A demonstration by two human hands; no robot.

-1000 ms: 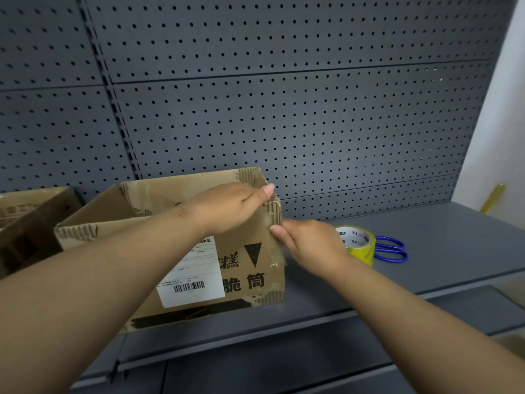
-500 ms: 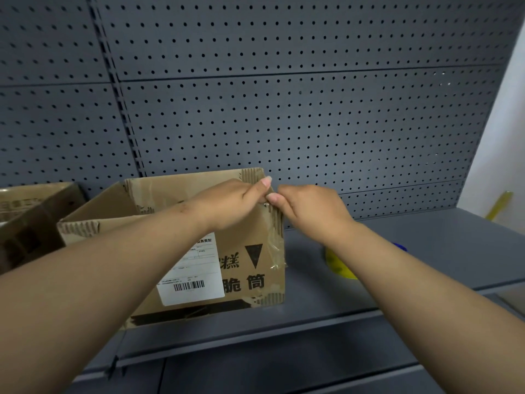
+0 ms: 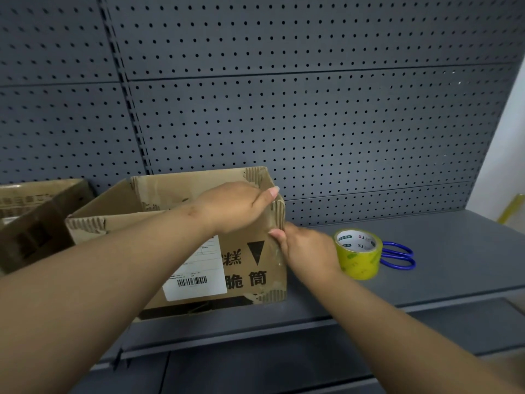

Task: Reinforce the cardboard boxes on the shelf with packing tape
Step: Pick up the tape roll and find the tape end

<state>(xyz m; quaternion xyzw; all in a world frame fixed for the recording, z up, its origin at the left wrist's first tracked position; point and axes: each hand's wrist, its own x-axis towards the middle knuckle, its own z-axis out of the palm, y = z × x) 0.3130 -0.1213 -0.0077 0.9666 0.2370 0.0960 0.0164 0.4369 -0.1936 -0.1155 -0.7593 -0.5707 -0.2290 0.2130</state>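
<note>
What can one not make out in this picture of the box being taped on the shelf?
All in the head view:
Contents of the cardboard box: hidden by its front wall, the left hand and forearm.
Fingers of the right hand: behind the box corner, blurred.
Blades of the scissors: behind the tape roll.
Second box: cut off by the left edge.
Small print on the label: too small to read.

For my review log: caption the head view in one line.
Left hand holds the rim of the open cardboard box; right hand presses its taped corner.
</note>
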